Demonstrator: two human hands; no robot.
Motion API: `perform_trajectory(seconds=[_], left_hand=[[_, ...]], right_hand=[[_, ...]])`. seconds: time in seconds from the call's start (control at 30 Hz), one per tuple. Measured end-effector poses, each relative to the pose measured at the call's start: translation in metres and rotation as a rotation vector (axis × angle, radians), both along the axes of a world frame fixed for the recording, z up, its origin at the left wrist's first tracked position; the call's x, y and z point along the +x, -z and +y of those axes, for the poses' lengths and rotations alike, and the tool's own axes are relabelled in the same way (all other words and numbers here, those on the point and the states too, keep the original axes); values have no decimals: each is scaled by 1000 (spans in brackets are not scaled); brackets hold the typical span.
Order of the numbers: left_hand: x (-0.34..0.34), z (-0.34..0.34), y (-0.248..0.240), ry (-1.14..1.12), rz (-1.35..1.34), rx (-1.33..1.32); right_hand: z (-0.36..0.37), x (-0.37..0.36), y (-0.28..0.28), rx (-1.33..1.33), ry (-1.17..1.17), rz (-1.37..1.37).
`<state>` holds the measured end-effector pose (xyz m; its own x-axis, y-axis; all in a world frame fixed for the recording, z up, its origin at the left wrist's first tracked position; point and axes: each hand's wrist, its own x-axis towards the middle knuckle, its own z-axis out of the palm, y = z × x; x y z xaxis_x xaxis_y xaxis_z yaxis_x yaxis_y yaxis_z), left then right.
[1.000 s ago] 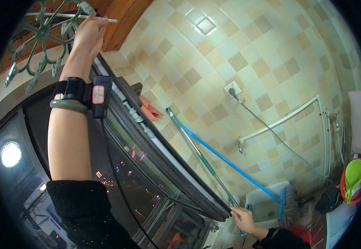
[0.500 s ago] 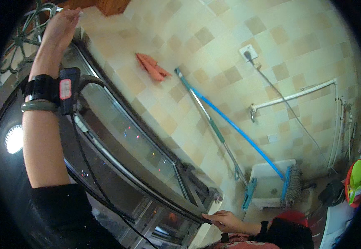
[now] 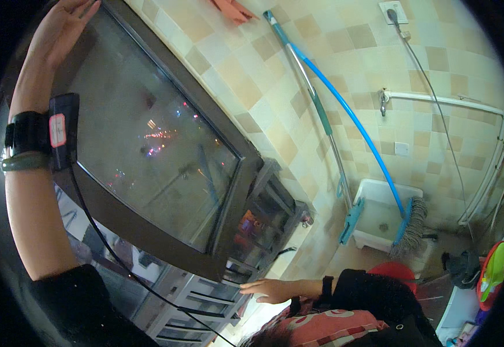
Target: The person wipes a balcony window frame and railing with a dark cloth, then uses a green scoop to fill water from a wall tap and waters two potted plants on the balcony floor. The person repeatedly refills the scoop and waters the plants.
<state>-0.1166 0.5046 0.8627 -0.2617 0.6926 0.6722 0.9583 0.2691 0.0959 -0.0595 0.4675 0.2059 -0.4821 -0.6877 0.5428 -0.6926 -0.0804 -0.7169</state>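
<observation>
A dark-framed glass window sash stands slanted across the left half of the view. My left hand is raised at the sash's upper left, fingers stretched toward the picture's top edge; the fingertips are partly cut off. On that wrist sit a black strap, a green bangle and a black box with a cable. My right hand lies close to the sash's lower corner, fingers stretched out with nothing held in them. Whether its fingertips touch the sash I cannot tell. Grey metal bars show below the sash.
A green-and-silver pole and a blue-handled mop lean on the tiled wall over a white basin. An orange cloth hangs above. A plugged cable crosses a white pipe. A red basin stands behind my right arm.
The sash has swung, so its pane faces me more broadly and the bars show below it. My right hand has come off the dark edge it pinched and moved left. The view has shifted.
</observation>
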Motion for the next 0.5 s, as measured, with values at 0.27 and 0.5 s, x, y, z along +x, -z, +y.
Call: perform_trajectory(seconds=[0.27,0.5], left_hand=[[-73,11,182,338,-665,156],[-78,22,444,250,-1033,-22]], right_hand=[[77,9,40,187,398,-381],[179,101,82,-48,1058,-646]])
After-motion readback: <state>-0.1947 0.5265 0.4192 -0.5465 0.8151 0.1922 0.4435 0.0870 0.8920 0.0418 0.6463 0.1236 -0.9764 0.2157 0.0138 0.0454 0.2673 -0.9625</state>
